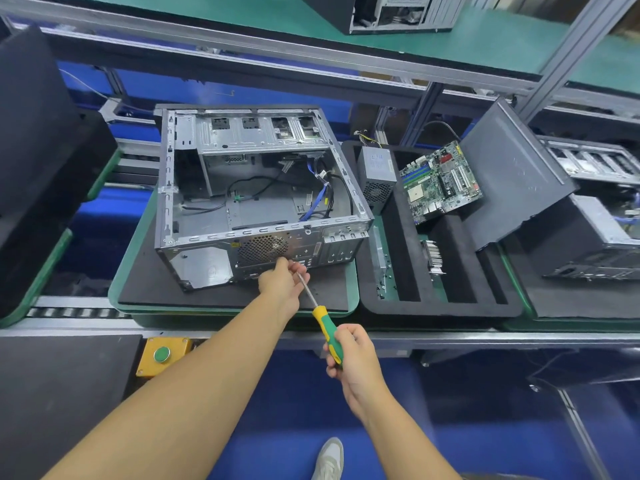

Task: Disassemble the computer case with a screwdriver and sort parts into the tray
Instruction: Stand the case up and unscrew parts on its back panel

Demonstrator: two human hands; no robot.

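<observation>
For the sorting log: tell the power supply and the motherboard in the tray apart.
The power supply is a grey metal box with a vent grille; the motherboard is a flat green board. The power supply sits at the tray's far left corner; the motherboard lies tilted to its right. Both rest in the tray.

A grey metal conveyor rail point(450, 337) crosses toward 6 o'clock, a green-topped shelf point(242, 8) spans 12 o'clock, and a blue floor point(294, 410) lies below.
</observation>
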